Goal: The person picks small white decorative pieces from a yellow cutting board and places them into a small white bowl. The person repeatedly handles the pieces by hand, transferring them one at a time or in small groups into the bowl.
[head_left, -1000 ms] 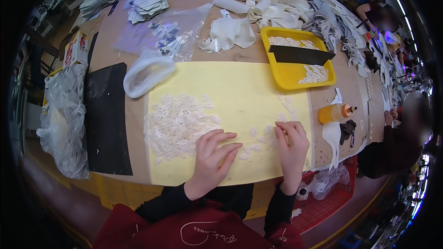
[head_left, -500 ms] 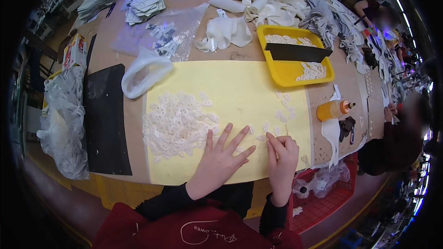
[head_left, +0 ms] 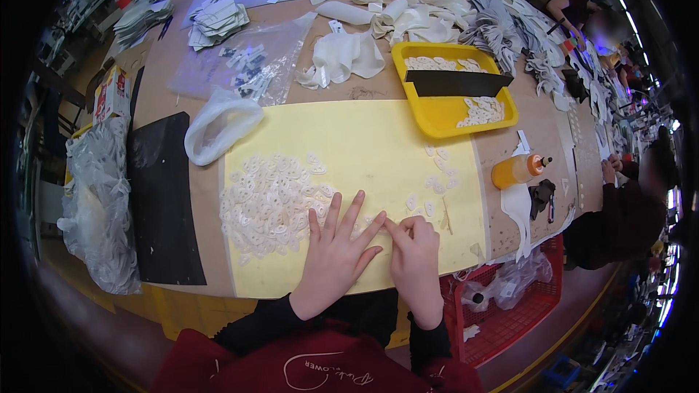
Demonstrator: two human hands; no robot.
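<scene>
A heap of small white cut-out pieces (head_left: 268, 204) covers the left part of a yellow sheet (head_left: 357, 135). My left hand (head_left: 336, 258) lies with fingers spread at the heap's right edge, holding nothing I can see. Right beside its fingertips, my right hand (head_left: 415, 262) has thumb and forefinger pinched together low over the sheet; what lies between them is hidden. Several single white pieces (head_left: 437, 185) are laid out up and to the right of that hand. A thin stick-like strip (head_left: 446, 217) lies near them.
A yellow tray (head_left: 445, 125) with a black divider holds more white pieces. An orange bottle (head_left: 513, 172) stands at the right, above a red basket (head_left: 502, 320). Plastic bags (head_left: 218, 131), a black board (head_left: 162, 204) and fabric offcuts (head_left: 346, 58) surround the sheet. Other people work at the right.
My right hand has moved left, away from the single pieces, to beside my left fingertips. My left hand stays spread, slightly shifted. The thin strip shows more fully. The whole view has shifted a little.
</scene>
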